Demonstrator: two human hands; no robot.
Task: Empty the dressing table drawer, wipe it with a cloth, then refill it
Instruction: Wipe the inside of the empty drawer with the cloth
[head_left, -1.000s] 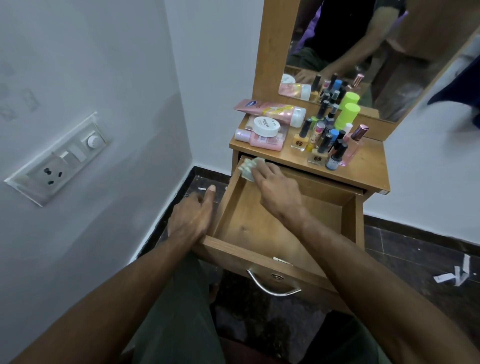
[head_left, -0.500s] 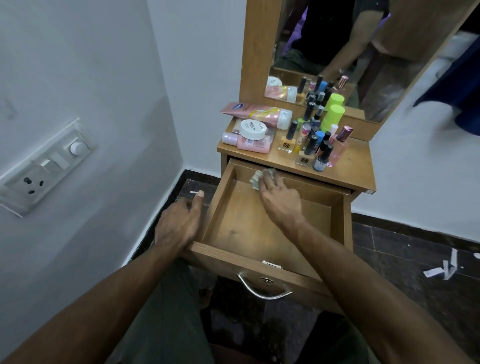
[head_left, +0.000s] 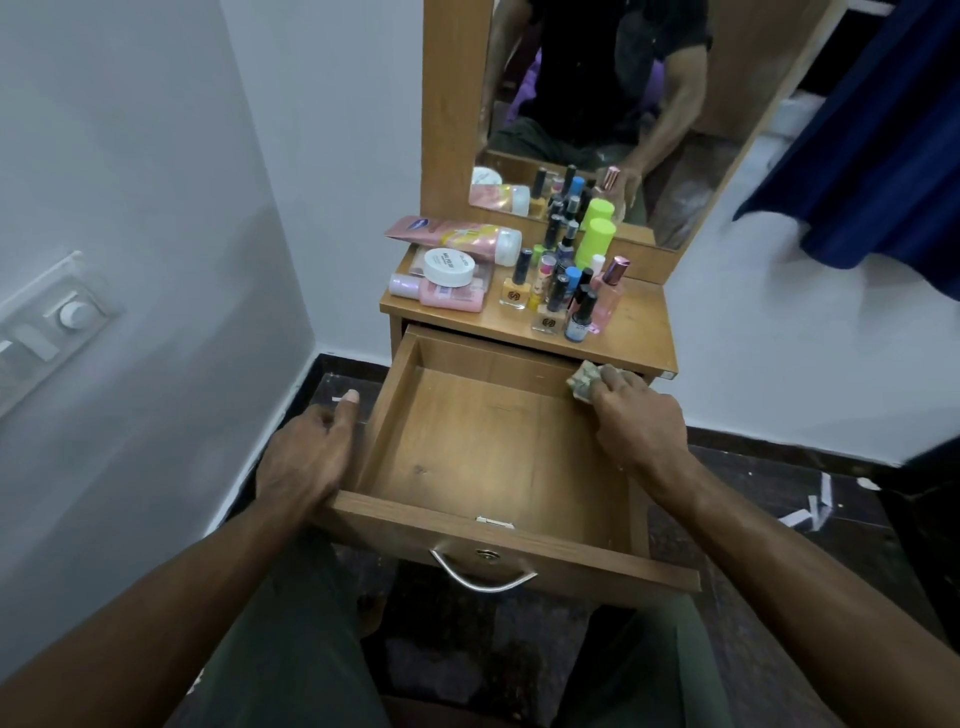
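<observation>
the wooden drawer (head_left: 493, 441) stood pulled out and bare inside. your right hand (head_left: 636, 421) pressed a crumpled cloth (head_left: 584, 382) in its far right corner, fingers curled on it. your left hand (head_left: 306, 452) gripped the drawer's left wall. cosmetics (head_left: 519, 275) stood on the tabletop above.

Your wooden drawer (head_left: 483, 447) stands pulled out and bare; the crumpled cloth (head_left: 584, 382) sits in its far right corner.

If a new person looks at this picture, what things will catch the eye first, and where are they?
First, the open, emptied drawer in the middle, with the right hand pressing a crumpled cloth into its far right corner. The left hand holds the drawer's left side. Above, colourful cosmetic bottles crowd the tabletop before the mirror.
</observation>
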